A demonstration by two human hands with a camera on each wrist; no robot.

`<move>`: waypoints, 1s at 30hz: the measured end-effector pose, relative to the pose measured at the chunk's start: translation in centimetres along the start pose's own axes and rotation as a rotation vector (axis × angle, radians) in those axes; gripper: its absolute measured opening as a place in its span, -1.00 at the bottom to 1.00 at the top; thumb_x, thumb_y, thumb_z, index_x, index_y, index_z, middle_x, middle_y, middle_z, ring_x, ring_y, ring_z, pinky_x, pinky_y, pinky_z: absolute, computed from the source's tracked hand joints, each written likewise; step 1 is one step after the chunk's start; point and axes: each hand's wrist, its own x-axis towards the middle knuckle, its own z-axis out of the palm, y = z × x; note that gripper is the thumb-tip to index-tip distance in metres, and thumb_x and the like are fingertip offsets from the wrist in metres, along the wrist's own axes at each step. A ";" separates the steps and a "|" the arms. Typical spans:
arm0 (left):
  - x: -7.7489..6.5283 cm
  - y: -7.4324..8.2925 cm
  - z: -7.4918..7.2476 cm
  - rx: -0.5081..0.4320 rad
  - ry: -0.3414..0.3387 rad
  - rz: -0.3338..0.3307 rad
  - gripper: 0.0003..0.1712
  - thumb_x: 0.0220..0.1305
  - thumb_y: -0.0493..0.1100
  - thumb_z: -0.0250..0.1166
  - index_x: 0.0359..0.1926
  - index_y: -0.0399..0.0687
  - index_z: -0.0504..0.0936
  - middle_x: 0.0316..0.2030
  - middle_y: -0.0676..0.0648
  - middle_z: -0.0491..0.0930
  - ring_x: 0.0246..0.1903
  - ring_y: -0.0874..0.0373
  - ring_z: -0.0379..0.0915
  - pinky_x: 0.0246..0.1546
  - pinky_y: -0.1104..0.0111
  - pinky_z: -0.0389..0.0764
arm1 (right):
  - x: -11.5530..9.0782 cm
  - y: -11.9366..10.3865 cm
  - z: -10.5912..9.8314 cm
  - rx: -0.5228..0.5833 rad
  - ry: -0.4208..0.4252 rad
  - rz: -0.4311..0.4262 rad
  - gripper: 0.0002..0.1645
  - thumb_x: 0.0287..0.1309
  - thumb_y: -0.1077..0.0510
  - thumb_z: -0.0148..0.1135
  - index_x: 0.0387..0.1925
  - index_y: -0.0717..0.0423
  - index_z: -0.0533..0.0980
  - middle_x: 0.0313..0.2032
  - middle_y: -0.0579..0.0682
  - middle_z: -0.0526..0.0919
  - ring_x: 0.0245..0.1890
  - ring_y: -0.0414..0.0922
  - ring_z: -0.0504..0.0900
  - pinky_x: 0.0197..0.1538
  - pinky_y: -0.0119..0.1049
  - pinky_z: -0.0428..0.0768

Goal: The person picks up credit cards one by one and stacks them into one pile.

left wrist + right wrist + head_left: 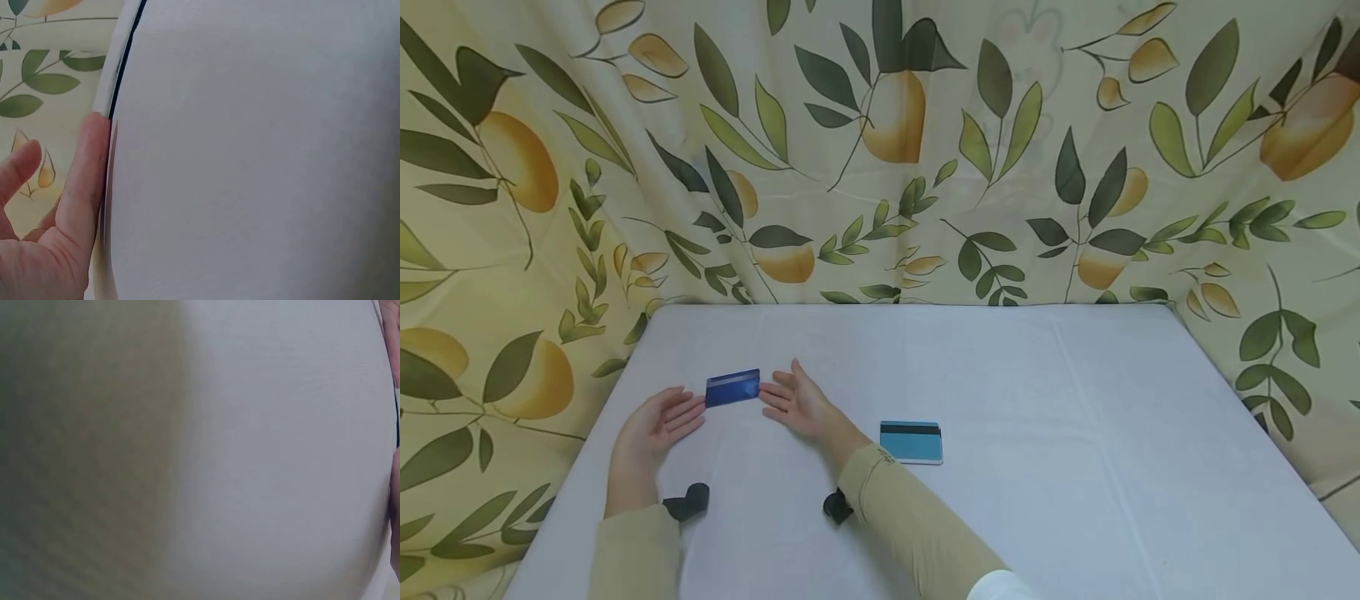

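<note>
A dark blue bank card [733, 388] with a grey stripe lies on the white table in the head view, between the two hands. At its left short edge are the fingertips of my left hand [655, 425], palm turned inward. My right hand [801, 406] faces it from the other side, fingertips right at the card's right edge and thumb raised. The left wrist view shows the left hand [69, 212] with extended fingers. Only part of the right hand [395, 512] appears at the right wrist view's edge. Neither hand's fingers are curled round the card.
A lighter blue card [912, 446] with a black stripe lies right of the right forearm, near the sleeve [902, 508]. Black wrist cameras show beside the left wrist and the right wrist. Behind the white table [1112, 433] hangs a patterned curtain [865, 208].
</note>
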 end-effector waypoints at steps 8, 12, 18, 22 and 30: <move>-0.8 0.0 1.2 -0.098 0.056 -0.018 -0.88 0.32 -0.20 0.07 -0.23 -0.18 0.46 -0.40 -0.17 0.65 -0.26 0.05 0.61 0.02 0.19 0.51 | -0.3 -0.2 0.0 0.013 0.006 -0.002 -0.19 0.36 -0.24 -0.42 0.36 0.28 -0.06 0.27 0.38 0.13 0.30 0.16 0.14 0.34 -0.05 0.13; -0.8 -0.1 1.2 -0.114 0.076 -0.027 -0.84 0.32 -0.19 0.07 -0.32 -0.17 0.52 -0.40 -0.18 0.66 -0.26 0.05 0.61 0.01 0.20 0.51 | -0.2 -0.3 -0.1 0.032 0.026 0.000 -0.20 0.36 -0.22 -0.40 0.35 0.30 -0.04 0.27 0.40 0.12 0.29 0.19 0.13 0.35 -0.05 0.12; -0.8 -0.2 1.4 -0.078 0.038 -0.024 -0.81 0.35 -0.25 -0.01 -0.34 -0.18 0.52 -0.40 -0.17 0.65 -0.26 0.07 0.61 -0.01 0.22 0.53 | -0.1 -0.5 -0.3 0.047 0.054 0.008 -0.21 0.37 -0.21 -0.42 0.34 0.33 0.00 0.25 0.43 0.13 0.29 0.22 0.13 0.35 -0.05 0.11; -1.1 -0.3 1.8 -0.018 0.031 -0.019 -0.87 0.34 -0.26 0.00 -0.27 -0.17 0.47 -0.39 -0.16 0.64 -0.25 0.09 0.60 0.04 0.22 0.49 | -0.2 -0.8 -0.3 0.053 0.071 0.024 -0.21 0.37 -0.20 -0.43 0.33 0.36 0.01 0.25 0.44 0.13 0.29 0.22 0.13 0.35 -0.06 0.11; -1.2 -0.4 2.2 0.084 0.059 -0.030 -0.75 0.32 -0.13 0.07 -0.07 -0.18 0.40 -0.35 -0.14 0.65 -0.20 0.04 0.59 0.09 0.18 0.43 | -1.0 -1.4 -0.3 0.092 0.125 0.049 -0.21 0.38 -0.19 -0.45 0.29 0.41 0.08 0.21 0.47 0.18 0.26 0.22 0.19 0.33 -0.04 0.16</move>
